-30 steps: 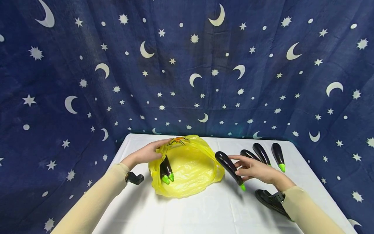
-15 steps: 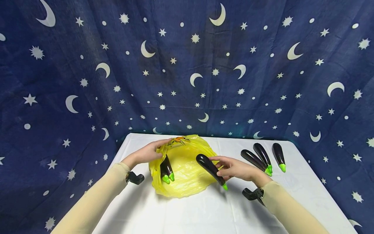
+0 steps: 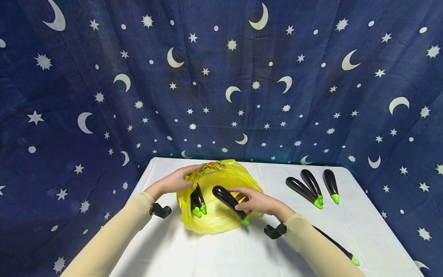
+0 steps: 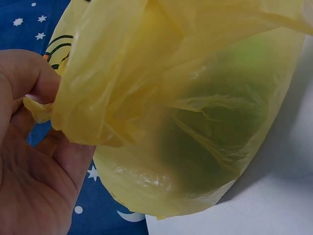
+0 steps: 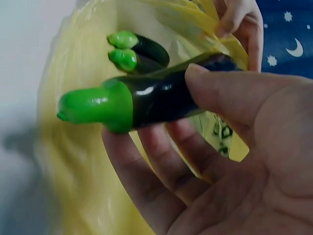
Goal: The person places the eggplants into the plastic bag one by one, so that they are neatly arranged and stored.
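A yellow plastic bag (image 3: pixel 221 225) lies on the white table with its mouth toward me. My left hand (image 3: pixel 172 181) pinches the bag's rim at its left side; in the left wrist view a fold of the yellow film sits between thumb and fingers. My right hand (image 3: pixel 257 201) grips a dark eggplant (image 3: pixel 226 198) with a green stem end, held in front of the bag's mouth. The right wrist view shows the thumb on one side of this eggplant and the fingertips on the other. Inside the bag, two eggplants (image 3: pixel 198 198) lie side by side at the left.
Three more eggplants (image 3: pixel 311 182) lie at the back right of the white table (image 3: pixel 207 256). Another eggplant (image 3: pixel 337 244) at the front right is partly hidden by my right sleeve. A dark blue curtain (image 3: pixel 207 96) with moons and stars hangs behind.
My right hand has carried its eggplant leftward from beside the bag to in front of its mouth. The front-right eggplant shows differently past the moved sleeve. My left hand has stayed put.
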{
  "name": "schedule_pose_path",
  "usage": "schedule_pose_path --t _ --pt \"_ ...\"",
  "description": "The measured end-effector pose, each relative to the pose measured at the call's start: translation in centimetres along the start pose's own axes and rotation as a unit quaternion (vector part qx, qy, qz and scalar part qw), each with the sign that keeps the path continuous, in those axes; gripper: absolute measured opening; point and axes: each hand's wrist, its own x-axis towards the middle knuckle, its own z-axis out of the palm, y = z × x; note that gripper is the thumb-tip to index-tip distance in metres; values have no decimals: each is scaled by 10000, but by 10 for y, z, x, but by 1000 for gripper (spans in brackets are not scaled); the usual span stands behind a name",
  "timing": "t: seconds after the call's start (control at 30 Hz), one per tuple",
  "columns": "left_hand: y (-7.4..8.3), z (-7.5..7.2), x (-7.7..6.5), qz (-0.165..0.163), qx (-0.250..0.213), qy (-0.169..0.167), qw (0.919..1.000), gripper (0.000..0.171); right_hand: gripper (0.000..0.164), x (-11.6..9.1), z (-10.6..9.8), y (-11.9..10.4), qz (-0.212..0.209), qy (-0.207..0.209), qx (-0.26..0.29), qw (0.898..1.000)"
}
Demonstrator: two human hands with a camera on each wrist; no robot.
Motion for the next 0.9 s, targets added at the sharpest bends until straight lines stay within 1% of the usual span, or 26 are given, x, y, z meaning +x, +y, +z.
schedule_pose_path --t 0.13,0.27,0.4,0.47,0.6,0.77,0.9 --pt "1 0 -1 15 -17 3 10000 81 63 13 11 -3 -71 99 -79 9999" --pt "2 -1 0 6 -22 2 10000 81 64 26 19 -4 -12 153 128 9998" --pt "2 -1 0 -13 -53 9 10000 81 64 42 26 -3 145 241 384 9989" --pt "2 -1 -1 -2 -55 11 10000 81 64 49 30 -3 225 330 429 9983" --pt "2 -1 -1 49 -12 8 10000 81 64 65 34 -1 420 507 617 9959" --pt "1 -1 -1 70 6 27 10000 81 64 81 38 0 486 670 799 9934" --pt "1 -1 -2 16 -25 52 10000 81 66 92 40 -1 534 791 892 9914"
